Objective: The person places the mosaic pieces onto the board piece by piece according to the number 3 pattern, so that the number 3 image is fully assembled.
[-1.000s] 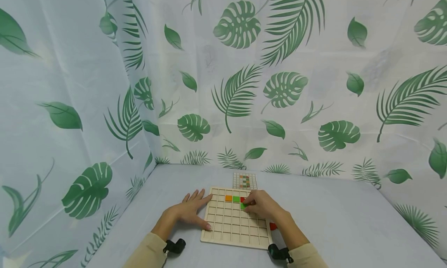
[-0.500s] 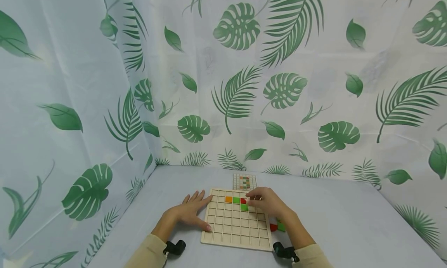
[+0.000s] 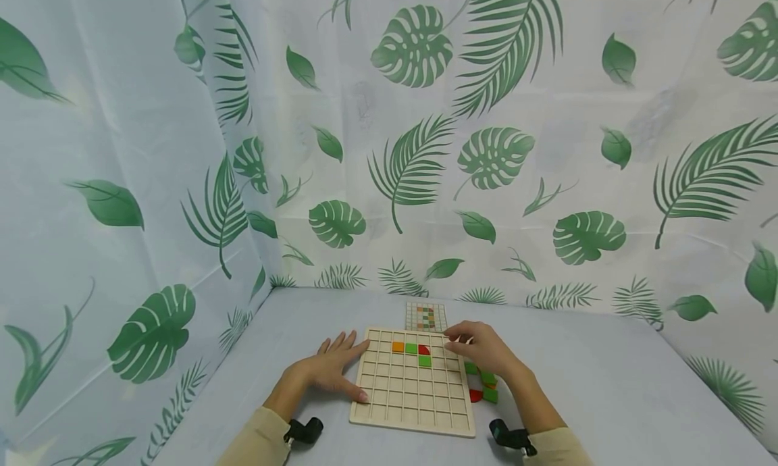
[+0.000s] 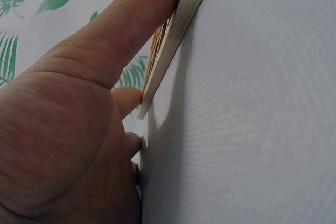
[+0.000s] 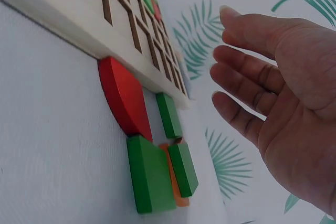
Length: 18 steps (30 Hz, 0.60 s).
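Observation:
A pale wooden grid board (image 3: 389,405) lies on the table. Set in its upper cells are an orange square (image 3: 398,347), a green square (image 3: 411,348) and a red round-edged piece (image 3: 423,350), with another green square (image 3: 425,361) below the red one. My left hand (image 3: 331,365) is spread at the board's left side, thumb and index fingertip on its edge. Over the upper right edge hovers my right hand (image 3: 483,348), its fingers loosely bent. The right wrist view shows nothing between those fingers, and loose blocks below: a red curved piece (image 5: 122,95), several green blocks (image 5: 149,174) and an orange piece (image 5: 181,201).
Just behind the board lies a small card (image 3: 425,316) printed with a grid and coloured squares. A white tabletop (image 3: 608,385) spreads around, and a leaf-patterned curtain (image 3: 516,250) hangs at the back and left. Each wrist wears a small black camera (image 3: 304,430).
My right hand has let go of the green square at the red piece's lower side and moved right, uncovering the loose blocks. My left hand has stayed in place.

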Tool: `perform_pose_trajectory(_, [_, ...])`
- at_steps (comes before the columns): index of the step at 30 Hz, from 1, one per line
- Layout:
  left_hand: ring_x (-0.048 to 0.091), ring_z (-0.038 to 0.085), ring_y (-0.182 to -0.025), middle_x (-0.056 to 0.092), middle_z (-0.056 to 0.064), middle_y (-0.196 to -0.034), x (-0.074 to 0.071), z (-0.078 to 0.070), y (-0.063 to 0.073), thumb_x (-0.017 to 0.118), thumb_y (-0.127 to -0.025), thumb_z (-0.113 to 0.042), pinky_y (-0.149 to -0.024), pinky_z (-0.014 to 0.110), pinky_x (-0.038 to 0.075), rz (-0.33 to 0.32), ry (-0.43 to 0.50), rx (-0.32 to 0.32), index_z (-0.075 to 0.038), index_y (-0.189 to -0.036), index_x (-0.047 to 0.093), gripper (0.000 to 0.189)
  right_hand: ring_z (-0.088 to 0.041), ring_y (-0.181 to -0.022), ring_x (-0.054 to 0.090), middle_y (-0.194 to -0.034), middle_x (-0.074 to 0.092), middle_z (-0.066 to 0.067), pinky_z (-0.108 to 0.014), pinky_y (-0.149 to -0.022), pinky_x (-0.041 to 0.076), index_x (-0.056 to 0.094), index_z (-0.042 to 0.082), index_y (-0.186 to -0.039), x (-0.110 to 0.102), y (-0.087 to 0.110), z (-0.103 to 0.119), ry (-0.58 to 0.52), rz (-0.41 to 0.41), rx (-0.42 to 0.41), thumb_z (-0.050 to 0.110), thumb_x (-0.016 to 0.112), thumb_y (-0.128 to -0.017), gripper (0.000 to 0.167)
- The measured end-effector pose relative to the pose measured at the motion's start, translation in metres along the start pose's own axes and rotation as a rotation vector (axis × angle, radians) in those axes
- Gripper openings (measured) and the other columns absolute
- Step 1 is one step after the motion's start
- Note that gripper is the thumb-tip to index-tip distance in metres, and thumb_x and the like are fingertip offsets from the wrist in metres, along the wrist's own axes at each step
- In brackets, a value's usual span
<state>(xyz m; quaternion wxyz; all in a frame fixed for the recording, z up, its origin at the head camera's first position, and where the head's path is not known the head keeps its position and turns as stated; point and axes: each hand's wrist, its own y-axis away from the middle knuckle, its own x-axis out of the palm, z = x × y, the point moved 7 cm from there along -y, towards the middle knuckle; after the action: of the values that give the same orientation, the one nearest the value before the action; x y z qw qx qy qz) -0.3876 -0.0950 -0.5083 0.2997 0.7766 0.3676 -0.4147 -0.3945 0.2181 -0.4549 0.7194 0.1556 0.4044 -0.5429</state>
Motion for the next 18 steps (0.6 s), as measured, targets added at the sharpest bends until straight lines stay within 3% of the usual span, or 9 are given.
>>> perform_pose_trajectory(18, [0.000,0.037,-0.163,0.007,0.016,-0.176,0.000,0.001,0.000,0.079,-0.073,-0.076,-0.130,0.062,0.002,-0.004,-0.001,-0.009,-0.025,-0.168,0.023,0.121,-0.015,-0.089,0.061,-0.104,0.072,0.001,-0.027,-0.074,0.053,0.077,0.008,-0.118,-0.011,0.008,-0.018,0.003,-0.014,0.081,0.022,0.076,-0.096,0.026])
